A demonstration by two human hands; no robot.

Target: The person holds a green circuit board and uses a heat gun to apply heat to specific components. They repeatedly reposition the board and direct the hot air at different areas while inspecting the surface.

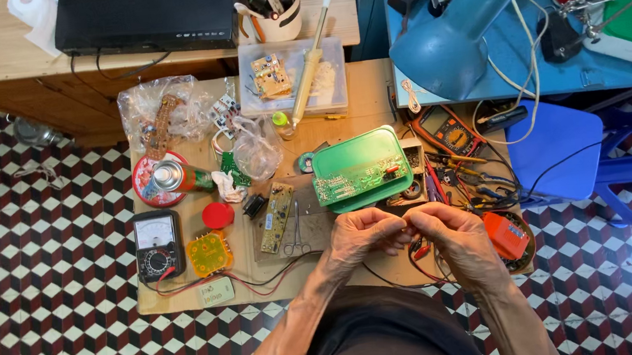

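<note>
Hands meet at the near edge of the tabletop (188, 297), fingertips pinched together. My left hand (357, 237) and right hand (455, 239) are both nearly closed on a thin wire (418, 251) with red ends, held between them over the tabletop, close to my body where I can see it. I cannot tell how firmly each grips. Just beyond the hands lies a green circuit board (351, 180) on a green lid (364, 149), kept within reach. An analogue meter (156, 245) sits well to the left, its leads trailing towards me. A blue lamp (453, 30) hangs over the far right.
</note>
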